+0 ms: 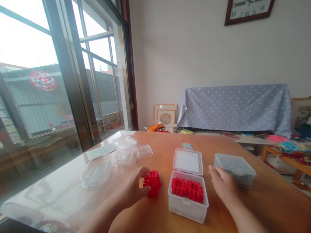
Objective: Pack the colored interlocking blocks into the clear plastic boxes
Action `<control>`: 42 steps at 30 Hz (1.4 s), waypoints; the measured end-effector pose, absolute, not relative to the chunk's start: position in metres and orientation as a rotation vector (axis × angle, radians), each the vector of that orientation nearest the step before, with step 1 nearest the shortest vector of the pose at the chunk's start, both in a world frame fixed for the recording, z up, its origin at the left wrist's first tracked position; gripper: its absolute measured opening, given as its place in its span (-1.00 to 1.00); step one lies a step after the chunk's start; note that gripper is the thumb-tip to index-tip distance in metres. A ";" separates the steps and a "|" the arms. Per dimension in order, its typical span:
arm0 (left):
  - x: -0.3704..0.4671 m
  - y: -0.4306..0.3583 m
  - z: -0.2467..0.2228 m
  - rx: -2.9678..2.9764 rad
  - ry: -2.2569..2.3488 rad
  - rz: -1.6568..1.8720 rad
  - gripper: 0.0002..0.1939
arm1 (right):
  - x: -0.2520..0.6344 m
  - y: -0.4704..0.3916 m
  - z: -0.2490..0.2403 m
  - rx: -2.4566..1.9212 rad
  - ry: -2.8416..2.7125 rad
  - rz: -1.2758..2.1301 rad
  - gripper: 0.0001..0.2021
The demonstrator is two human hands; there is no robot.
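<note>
My left hand point(134, 188) is closed round the side of a clump of red interlocking plastic blocks point(153, 183) at the table's middle, thumb in front and fingers behind. Just right of it stands a translucent plastic box point(187, 209) with its hinged lid point(189, 161) tipped back. Two clusters of red blocks point(186, 189) sit side by side inside the box. My right hand point(224, 185) hovers beyond the box's right side, its fingers curled together; whether anything is in them is hidden. Partly behind that hand is a second translucent box point(235, 167), lid down.
Several clear plastic containers and lids point(96, 171) lie on the left of the wooden table point(144, 226), beside a printed sheet point(101, 151). A small pale notched piece point(187, 146) rests behind the open lid. Glass windows flank the table's left side.
</note>
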State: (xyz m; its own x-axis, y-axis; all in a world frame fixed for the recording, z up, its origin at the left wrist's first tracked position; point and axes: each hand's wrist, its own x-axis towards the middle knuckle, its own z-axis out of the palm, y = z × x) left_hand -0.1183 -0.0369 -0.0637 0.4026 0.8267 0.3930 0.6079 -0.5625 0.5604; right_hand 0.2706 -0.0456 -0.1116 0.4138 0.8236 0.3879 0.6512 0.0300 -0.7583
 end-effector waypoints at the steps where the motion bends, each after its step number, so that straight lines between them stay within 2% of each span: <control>1: -0.118 -0.035 -0.064 2.316 1.232 0.970 -0.54 | 0.270 -0.045 -0.112 -1.680 -1.301 0.220 -0.48; 7: -0.096 -0.033 -0.045 2.308 1.097 1.014 -0.56 | 0.270 -0.042 -0.114 -1.648 -1.301 0.179 -0.47; 16: -0.035 -0.057 -0.005 2.347 1.032 0.845 -0.64 | 0.268 -0.044 -0.109 -1.654 -1.290 0.182 -0.49; 23: -0.020 -0.052 -0.010 2.459 1.043 0.739 -0.60 | 0.267 -0.045 -0.106 -1.642 -1.279 0.172 -0.50; 29: -0.022 -0.054 -0.014 2.569 0.968 0.729 -0.75 | 0.265 -0.048 -0.103 -1.612 -1.296 0.159 -0.48; 36: -0.021 -0.059 -0.013 2.674 0.909 0.678 -0.77 | 0.266 -0.047 -0.104 -1.611 -1.296 0.169 -0.49; 42: -0.041 -0.038 -0.013 2.507 0.942 0.850 -0.72 | 0.269 -0.045 -0.107 -1.624 -1.310 0.114 -0.47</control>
